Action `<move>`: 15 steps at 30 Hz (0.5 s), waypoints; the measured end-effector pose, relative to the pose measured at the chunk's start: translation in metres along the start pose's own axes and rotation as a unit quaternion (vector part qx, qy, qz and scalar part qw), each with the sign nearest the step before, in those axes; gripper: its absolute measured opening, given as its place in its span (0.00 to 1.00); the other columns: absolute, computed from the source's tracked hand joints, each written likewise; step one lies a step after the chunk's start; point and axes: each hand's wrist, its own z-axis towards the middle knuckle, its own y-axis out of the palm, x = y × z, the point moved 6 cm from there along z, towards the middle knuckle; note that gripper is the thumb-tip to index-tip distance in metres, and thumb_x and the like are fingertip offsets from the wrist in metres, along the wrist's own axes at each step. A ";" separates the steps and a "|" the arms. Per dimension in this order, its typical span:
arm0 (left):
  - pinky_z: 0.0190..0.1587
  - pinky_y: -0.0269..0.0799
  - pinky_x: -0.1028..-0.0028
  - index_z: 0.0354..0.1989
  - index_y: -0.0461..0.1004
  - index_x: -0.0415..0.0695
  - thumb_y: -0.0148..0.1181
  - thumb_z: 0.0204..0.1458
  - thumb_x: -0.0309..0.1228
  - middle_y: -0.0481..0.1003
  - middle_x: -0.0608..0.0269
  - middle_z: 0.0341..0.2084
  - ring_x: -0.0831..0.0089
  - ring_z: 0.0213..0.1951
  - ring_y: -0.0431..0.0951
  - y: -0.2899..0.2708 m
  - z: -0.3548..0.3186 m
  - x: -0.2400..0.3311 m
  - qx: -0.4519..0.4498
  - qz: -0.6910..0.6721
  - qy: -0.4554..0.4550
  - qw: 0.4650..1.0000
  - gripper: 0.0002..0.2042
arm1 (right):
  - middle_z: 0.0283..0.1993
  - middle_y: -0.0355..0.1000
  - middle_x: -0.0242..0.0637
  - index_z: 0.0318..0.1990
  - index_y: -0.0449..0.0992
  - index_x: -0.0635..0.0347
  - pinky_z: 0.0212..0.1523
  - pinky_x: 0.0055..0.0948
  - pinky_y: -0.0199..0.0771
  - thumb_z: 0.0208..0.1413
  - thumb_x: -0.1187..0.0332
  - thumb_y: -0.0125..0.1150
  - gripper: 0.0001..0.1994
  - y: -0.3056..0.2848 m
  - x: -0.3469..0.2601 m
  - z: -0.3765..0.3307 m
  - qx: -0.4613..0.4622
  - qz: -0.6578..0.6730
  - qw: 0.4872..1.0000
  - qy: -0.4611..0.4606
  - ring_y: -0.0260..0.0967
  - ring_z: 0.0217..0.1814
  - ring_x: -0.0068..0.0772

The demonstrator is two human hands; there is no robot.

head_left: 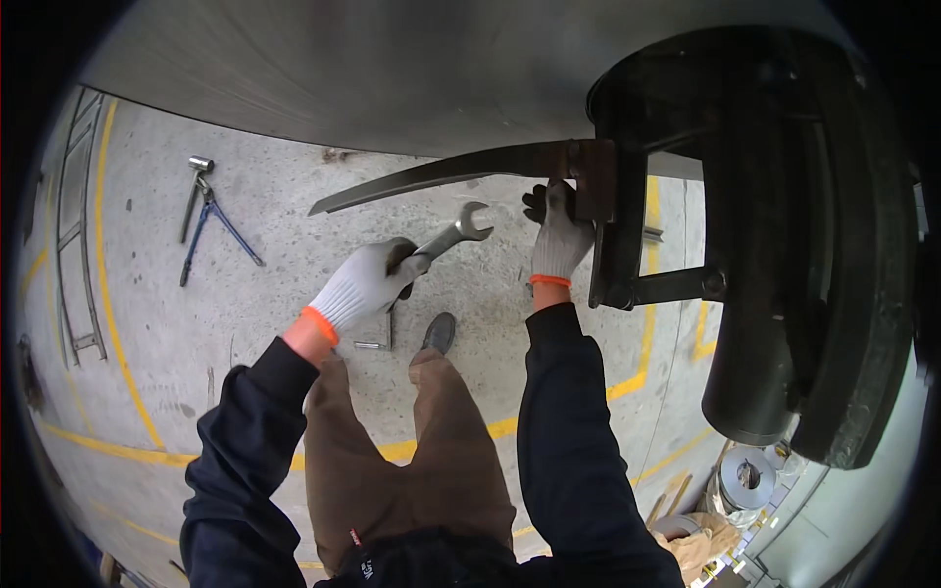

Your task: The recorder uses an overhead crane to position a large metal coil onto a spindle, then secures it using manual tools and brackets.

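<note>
My left hand, in a white knit glove with an orange cuff, grips the handle of a steel open-end wrench whose jaw points up and to the right. My right hand, gloved the same way, reaches up against the dark metal bracket where a long curved steel bar joins it. The wrench jaw sits just below that bar, a short way left of my right hand. Both forearms wear dark sleeves.
A large black wheel guard and frame fills the right side. A grey curved metal body spans the top. Blue-handled tools lie on the concrete floor at left. Yellow floor lines, a shoe, rolls at lower right.
</note>
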 end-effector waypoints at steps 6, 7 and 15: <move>0.39 0.73 0.55 0.39 0.79 0.37 0.53 0.64 0.48 0.77 0.45 0.26 0.48 0.32 0.80 0.035 0.071 0.050 0.019 0.188 0.104 0.976 0.22 | 0.48 0.80 0.38 0.58 0.76 0.69 0.48 0.27 0.79 0.66 0.68 0.62 0.17 -0.036 0.021 0.001 -0.125 -0.090 0.988 -0.027 0.78 0.47 0.29; 0.40 0.73 0.55 0.38 0.79 0.37 0.53 0.65 0.48 0.78 0.45 0.26 0.47 0.33 0.80 0.036 0.077 0.059 0.017 0.196 0.100 0.975 0.22 | 0.49 0.80 0.36 0.58 0.76 0.68 0.51 0.26 0.75 0.66 0.67 0.62 0.18 -0.038 0.020 -0.015 -0.174 -0.096 0.980 0.019 0.76 0.49 0.26; 0.39 0.75 0.55 0.35 0.80 0.36 0.55 0.65 0.44 0.78 0.45 0.24 0.48 0.31 0.80 0.039 0.109 0.103 0.000 0.299 0.132 0.945 0.20 | 0.47 0.83 0.38 0.54 0.81 0.65 0.50 0.24 0.77 0.62 0.70 0.67 0.15 -0.059 -0.151 -0.136 -0.203 -0.350 0.914 0.003 0.79 0.49 0.22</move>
